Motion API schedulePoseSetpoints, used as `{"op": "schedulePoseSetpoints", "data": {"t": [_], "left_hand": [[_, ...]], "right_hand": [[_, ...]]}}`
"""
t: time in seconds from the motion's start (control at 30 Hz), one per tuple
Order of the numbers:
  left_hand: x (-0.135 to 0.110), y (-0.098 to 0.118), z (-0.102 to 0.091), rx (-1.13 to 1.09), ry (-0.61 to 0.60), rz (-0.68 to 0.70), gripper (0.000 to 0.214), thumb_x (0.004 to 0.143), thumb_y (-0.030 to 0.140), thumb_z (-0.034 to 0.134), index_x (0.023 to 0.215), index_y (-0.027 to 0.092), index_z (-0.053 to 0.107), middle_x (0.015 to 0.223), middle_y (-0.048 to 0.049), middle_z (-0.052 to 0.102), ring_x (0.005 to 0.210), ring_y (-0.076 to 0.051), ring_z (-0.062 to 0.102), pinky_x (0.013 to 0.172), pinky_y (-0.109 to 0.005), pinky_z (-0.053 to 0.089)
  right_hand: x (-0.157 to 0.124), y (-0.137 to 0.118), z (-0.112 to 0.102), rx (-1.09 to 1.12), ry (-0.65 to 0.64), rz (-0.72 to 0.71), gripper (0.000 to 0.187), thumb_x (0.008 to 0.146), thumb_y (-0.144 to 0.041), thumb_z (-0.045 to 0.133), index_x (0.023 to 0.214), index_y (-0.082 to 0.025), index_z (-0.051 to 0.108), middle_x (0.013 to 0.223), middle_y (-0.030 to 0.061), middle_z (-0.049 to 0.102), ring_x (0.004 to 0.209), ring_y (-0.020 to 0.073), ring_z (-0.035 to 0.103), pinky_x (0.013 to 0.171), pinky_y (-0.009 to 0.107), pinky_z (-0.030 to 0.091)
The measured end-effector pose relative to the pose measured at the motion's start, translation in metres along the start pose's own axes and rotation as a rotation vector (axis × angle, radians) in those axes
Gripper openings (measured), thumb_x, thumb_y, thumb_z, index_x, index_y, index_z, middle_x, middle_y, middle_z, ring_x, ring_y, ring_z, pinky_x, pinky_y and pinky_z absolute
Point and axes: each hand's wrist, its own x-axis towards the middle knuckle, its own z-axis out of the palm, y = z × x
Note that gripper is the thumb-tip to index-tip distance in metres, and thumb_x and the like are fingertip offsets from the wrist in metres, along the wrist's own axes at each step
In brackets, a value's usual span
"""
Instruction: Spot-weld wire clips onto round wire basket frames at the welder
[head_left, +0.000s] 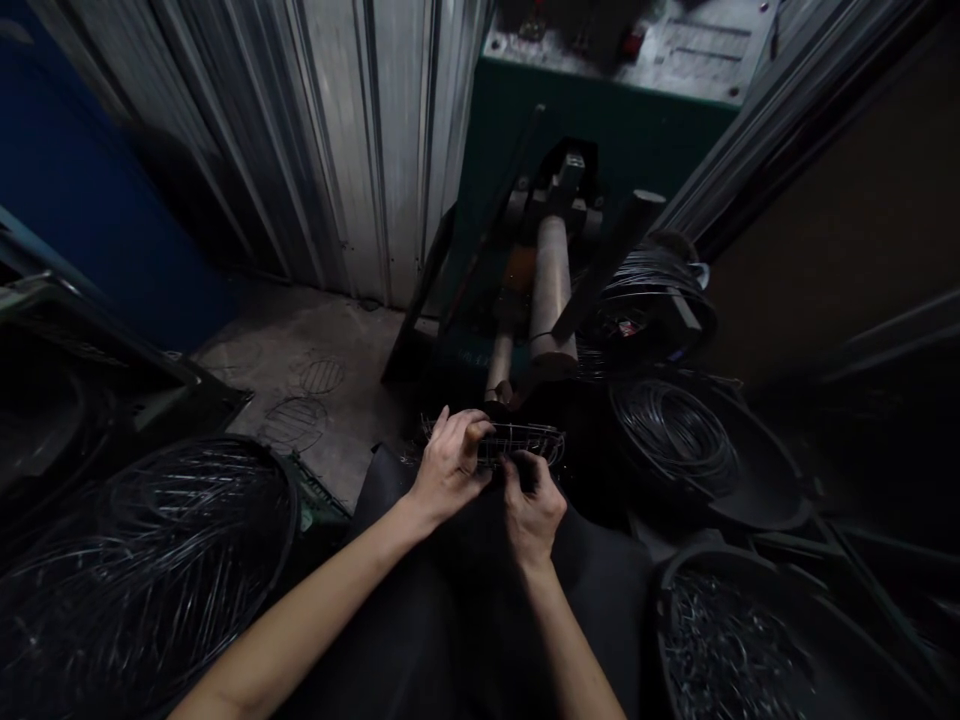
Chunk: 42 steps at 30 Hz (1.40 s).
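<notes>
We see bright metal in the wire frame (556,447), dull, smooth metal on the round bar (553,275), ridged sheet metal on the wall (337,150), matt green paint on the machine (667,135), glossy metal strands in the coil (673,437), matt cloth (600,590) and a rough, concrete-looking floor (349,345).

Wire frame (536,438) at centre, between left grip (454,455) and right grip (534,500). Machine (622,120) behind frame; thick cylindrical arm (553,280) projects from it toward person, above frame in view. Wall panel (382,150) behind, left of machine. Floor (352,340) in front of wall; two round wire grids (292,420) on it, left of grips. Near left: tub (289,490), wire lengths (165,550) inside. Right: basin (780,510), wire coil (675,435) inside; wire bundle (645,290) behind it. Near right, before basin: bin (847,640), small metal pieces (727,640) inside.
</notes>
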Motion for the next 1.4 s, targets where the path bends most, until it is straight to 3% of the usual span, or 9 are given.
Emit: {"op": "schedulePoseSetpoints", "data": {"t": [0.4,0.93,1.2,1.4], "left_hand": [[0.014,-0.007,-0.003,-0.029,-0.001,0.012,0.043,0.066,0.014,0.061,0.104,0.022,0.043,0.113,-0.009,0.058,0.112,-0.024,0.055,0.106,-0.054,0.03],[0.02,-0.013,0.0,-0.027,0.022,0.073,0.041,0.07,0.018,0.059,0.107,0.021,0.043,0.114,-0.0103,0.059,0.114,-0.024,0.055,0.106,-0.055,0.031],[0.021,-0.019,0.004,0.122,0.035,0.135,0.045,0.07,0.016,0.06,0.11,0.023,0.04,0.114,-0.0091,0.059,0.112,-0.024,0.055,0.105,-0.052,0.035],[0.022,-0.017,0.004,0.135,0.009,0.106,0.049,0.068,0.018,0.064,0.112,0.02,0.042,0.112,-0.0083,0.059,0.109,-0.022,0.056,0.105,-0.047,0.034]], "right_hand": [[0.014,0.0,0.006,0.028,0.031,-0.059,0.022,0.085,-0.039,0.057,0.082,-0.017,0.063,0.075,0.002,0.068,0.065,0.0123,0.063,0.064,0.021,0.047],[0.017,0.005,0.012,0.02,0.049,-0.031,0.023,0.084,-0.04,0.057,0.084,-0.018,0.063,0.077,0.0024,0.068,0.068,0.0129,0.063,0.067,0.022,0.048],[0.016,0.002,0.014,0.01,0.065,-0.015,0.027,0.084,-0.042,0.056,0.082,-0.016,0.062,0.072,0.0033,0.066,0.059,0.0135,0.059,0.06,0.026,0.049],[0.008,0.006,0.007,-0.009,0.09,-0.054,0.026,0.082,-0.039,0.06,0.096,-0.017,0.057,0.086,0.0052,0.063,0.074,0.015,0.061,0.067,0.027,0.05]]}}
